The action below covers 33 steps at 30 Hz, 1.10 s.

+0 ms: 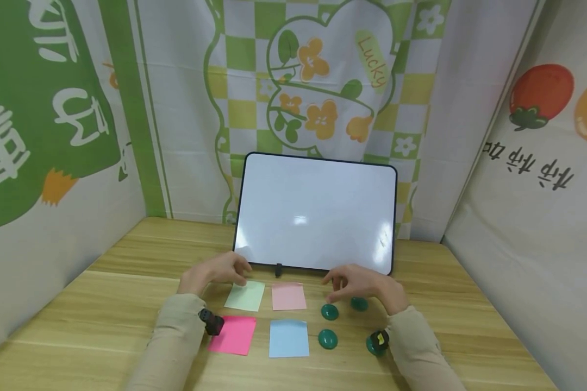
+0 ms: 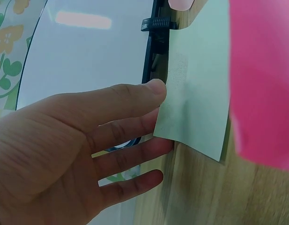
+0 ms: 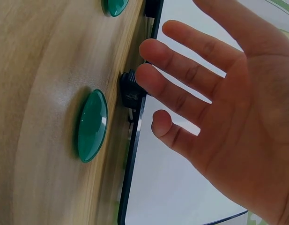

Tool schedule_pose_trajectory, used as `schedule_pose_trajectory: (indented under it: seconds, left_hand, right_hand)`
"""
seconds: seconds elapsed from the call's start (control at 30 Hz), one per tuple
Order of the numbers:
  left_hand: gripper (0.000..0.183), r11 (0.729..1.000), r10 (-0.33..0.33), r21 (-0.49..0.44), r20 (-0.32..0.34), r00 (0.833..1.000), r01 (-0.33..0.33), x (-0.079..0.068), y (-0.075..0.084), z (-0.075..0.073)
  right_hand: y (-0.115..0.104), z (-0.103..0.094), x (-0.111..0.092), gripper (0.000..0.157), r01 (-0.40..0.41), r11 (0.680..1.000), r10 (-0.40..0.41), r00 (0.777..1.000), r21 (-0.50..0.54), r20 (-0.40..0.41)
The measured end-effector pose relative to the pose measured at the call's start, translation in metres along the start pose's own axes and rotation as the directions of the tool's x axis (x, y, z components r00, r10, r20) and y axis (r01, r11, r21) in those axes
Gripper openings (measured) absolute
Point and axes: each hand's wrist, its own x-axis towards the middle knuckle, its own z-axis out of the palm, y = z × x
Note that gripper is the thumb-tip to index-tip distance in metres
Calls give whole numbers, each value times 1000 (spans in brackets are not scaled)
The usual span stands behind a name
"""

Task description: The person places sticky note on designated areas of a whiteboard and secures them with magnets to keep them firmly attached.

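My left hand (image 1: pixel 223 269) is at the far edge of a pale green sticky note (image 1: pixel 245 296). In the left wrist view, the thumb (image 2: pixel 153 91) lies at the note's edge and the index fingertip is hidden behind the paper, pinching it. Loosely bent, the fingers of my right hand (image 1: pixel 359 283) hold nothing and hover near a green domed disc (image 1: pixel 330 311). Another green disc (image 1: pixel 359 303) lies beneath that hand, apart from it. Nearer me are a third disc (image 1: pixel 328 339) and one partly covered by the right wrist camera (image 1: pixel 379 340).
A black-framed whiteboard (image 1: pixel 315 212) leans upright at the back, with a black stand foot (image 1: pixel 278 270) at its lower edge. Pink (image 1: pixel 288 296), hot pink (image 1: pixel 233 335) and blue sticky notes (image 1: pixel 289 339) lie on the wooden table (image 1: pixel 68 336). Printed curtains (image 1: pixel 186 108) surround it.
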Motion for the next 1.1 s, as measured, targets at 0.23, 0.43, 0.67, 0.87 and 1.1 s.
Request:
schedule_pose_trajectory:
  seconds: [0.23,0.43,0.67,0.87,1.1]
  left_hand:
    - [34,998,-55,-13,-10,998,55,3,-3,2]
    - [35,997,-74,-15,-12,997,74,3,-3,3]
    - [36,994,-105,-21,-8,994,105,4,-5,3]
    - [36,995,-101,-20,-5,995,101,7,-8,5]
    - [35,994,-105,-37,-6,994,105,6,-7,6]
  right_hand:
    - [1,2,1,47,-17,1000,17,1000,9,19]
    - [-1,3,1,49,-34,999,33,999,17,31]
    - [0,4,-1,49,-40,999,38,997,29,62]
    - [4,6,0,49,-19,996,11,996,84,92]
    - [6,8,0,46,-26,994,14,993,102,121]
